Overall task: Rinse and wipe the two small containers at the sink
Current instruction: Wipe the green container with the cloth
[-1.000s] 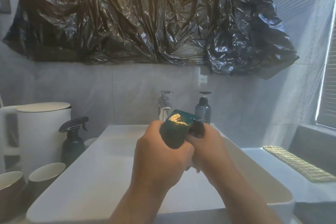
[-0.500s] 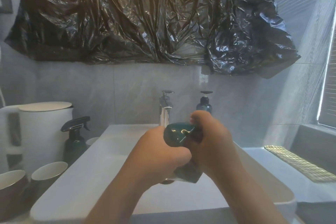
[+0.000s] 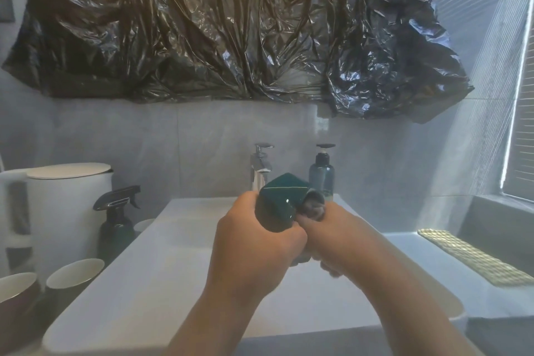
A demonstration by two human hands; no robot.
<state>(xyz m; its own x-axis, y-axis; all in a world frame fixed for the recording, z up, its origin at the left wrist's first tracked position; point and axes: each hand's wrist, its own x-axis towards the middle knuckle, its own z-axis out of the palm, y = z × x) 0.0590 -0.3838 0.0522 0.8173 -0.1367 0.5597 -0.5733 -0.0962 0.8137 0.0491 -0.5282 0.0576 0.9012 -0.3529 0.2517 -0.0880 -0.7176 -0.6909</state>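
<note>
A small dark green container (image 3: 279, 202) is held up over the white sink basin (image 3: 150, 277), in front of the chrome tap (image 3: 261, 166). My left hand (image 3: 257, 243) is wrapped around its lower body. My right hand (image 3: 332, 235) presses a dark grey cloth (image 3: 314, 205) against the container's right side. The container's base is hidden by my fingers. Two small cups stand at the left of the basin, one dark with a pale inside (image 3: 73, 276) and one brownish (image 3: 16, 298).
A blue pump bottle (image 3: 321, 176) stands right of the tap. A dark spray bottle (image 3: 115, 222) and a tall white lidded bin (image 3: 68, 211) stand on the left. A gold patterned mat (image 3: 474, 257) lies on the right counter. Black plastic sheeting (image 3: 231, 26) covers the wall above.
Both hands have turned the green container: its faceted side now faces up and my right hand has dropped from on top of it to its right side, with the cloth showing.
</note>
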